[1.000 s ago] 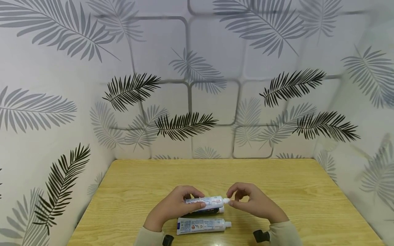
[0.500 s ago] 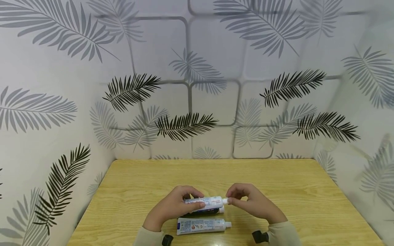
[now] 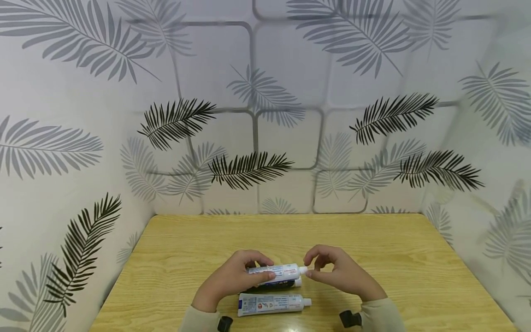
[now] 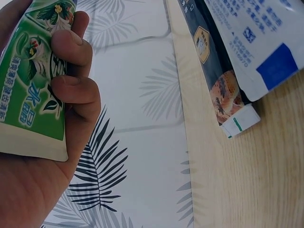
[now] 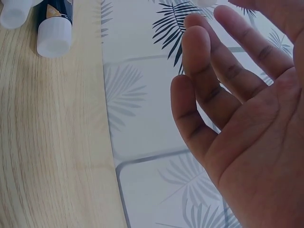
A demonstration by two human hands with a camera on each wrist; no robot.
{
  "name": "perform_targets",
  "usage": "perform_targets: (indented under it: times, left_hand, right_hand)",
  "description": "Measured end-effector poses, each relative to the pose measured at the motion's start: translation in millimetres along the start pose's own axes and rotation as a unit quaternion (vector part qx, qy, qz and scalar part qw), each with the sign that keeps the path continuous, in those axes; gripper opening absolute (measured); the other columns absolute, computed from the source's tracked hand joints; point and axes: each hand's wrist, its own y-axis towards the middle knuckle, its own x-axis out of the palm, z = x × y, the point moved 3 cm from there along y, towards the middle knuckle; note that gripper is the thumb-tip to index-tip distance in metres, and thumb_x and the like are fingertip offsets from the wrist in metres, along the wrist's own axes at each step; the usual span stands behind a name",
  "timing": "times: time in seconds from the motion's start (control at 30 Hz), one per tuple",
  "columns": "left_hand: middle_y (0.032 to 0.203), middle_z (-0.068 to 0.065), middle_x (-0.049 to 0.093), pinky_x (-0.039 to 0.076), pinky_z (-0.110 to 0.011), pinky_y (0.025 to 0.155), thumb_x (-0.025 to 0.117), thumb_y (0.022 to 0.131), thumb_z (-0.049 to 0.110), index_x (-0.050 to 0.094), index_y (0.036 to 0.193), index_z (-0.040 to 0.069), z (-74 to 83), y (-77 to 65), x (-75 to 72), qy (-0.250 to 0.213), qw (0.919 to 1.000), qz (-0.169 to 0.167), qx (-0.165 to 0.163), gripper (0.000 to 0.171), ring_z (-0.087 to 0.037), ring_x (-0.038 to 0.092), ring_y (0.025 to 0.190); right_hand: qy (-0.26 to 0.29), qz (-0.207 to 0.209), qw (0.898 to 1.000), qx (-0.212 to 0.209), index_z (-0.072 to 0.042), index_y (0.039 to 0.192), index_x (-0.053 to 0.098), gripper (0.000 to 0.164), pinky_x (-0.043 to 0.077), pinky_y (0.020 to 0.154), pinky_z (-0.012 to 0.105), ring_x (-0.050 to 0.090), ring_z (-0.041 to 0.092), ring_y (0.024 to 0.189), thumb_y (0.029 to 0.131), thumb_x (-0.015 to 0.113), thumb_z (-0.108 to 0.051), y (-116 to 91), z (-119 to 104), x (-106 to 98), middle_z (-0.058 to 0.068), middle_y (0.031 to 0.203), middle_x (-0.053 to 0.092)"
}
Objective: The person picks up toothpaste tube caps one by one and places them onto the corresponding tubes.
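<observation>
My left hand (image 3: pixel 238 275) grips a toothpaste tube (image 3: pixel 286 272) round its body, the cap end pointing right. In the left wrist view the tube's green printed front (image 4: pixel 33 80) shows, with my fingers curled over its edge. The thumb and index finger of my right hand (image 3: pixel 342 273) pinch at the small white cap (image 3: pixel 303 269); the other fingers are loosely bent in the right wrist view. Below the held tube lies a dark toothpaste tube (image 3: pixel 275 285) with a white cap (image 5: pixel 54 38). Nearer to me lies another white toothpaste tube (image 3: pixel 271 305), its blue-marked end to the left.
The wood-grain table (image 3: pixel 186 235) carries the two lying tubes between my forearms. A wall (image 3: pixel 290 92) with a leaf pattern rises behind the table, and patterned sides flank it left and right.
My right fingertips have closed on the cap and then loosened slightly, shifting a little at it. My left hand keeps its hold on the tube; the lying tubes stay put.
</observation>
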Motion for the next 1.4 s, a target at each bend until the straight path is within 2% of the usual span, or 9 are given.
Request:
perform_targets:
  times: [0.2,0.4,0.73,1.07,1.4]
  left_hand:
    - [0.111,0.007,0.075,0.057,-0.029,0.081,0.077,0.099,0.038,0.079,0.119,0.029,0.3,0.6,0.1,0.012,0.9999,0.002,0.004,0.022,-0.013,0.068,0.089]
    - [0.110,0.011,0.074,0.056,-0.029,0.084,0.077,0.099,0.040,0.079,0.119,0.031,0.9,1.2,0.7,0.016,0.9999,0.003,0.005,0.022,-0.013,0.067,0.092]
    - [0.112,0.011,0.076,0.057,-0.029,0.084,0.078,0.099,0.039,0.080,0.119,0.031,2.9,0.7,0.3,0.011,0.9999,0.001,0.007,0.023,-0.013,0.070,0.095]
    - [0.110,0.011,0.076,0.057,-0.029,0.082,0.079,0.098,0.039,0.080,0.119,0.031,3.3,0.1,0.1,0.013,0.9999,0.005,0.005,0.022,-0.014,0.069,0.093]
    - [0.112,0.010,0.076,0.058,-0.029,0.081,0.079,0.098,0.039,0.081,0.119,0.031,3.9,0.0,-0.6,0.002,1.0000,0.003,-0.001,0.022,-0.014,0.069,0.093]
  right_hand:
    - [0.004,-0.007,1.000,-0.013,-0.021,0.109,0.074,0.012,0.057,0.077,0.036,0.065,0.013,0.079,0.098,0.079,-0.020,0.0,-0.4,-0.2,0.000,0.106,0.074]
    - [-0.001,-0.011,1.000,-0.013,-0.022,0.106,0.074,0.008,0.057,0.078,0.035,0.065,0.012,0.082,0.099,0.078,-0.020,1.3,0.5,-0.2,0.000,0.105,0.074]
    - [0.009,-0.019,1.000,-0.001,-0.016,0.110,0.074,0.008,0.058,0.081,0.033,0.069,0.013,0.086,0.106,0.069,-0.020,1.2,-0.5,0.7,0.005,0.105,0.074]
    - [0.006,-0.015,1.000,0.003,-0.021,0.108,0.074,0.011,0.057,0.077,0.034,0.065,0.013,0.081,0.099,0.079,-0.021,-0.2,-0.2,1.3,0.001,0.108,0.074]
    - [-0.003,-0.011,1.000,-0.001,-0.023,0.105,0.075,0.005,0.056,0.080,0.034,0.064,0.012,0.084,0.100,0.077,-0.024,0.0,-1.3,1.6,-0.003,0.105,0.074]
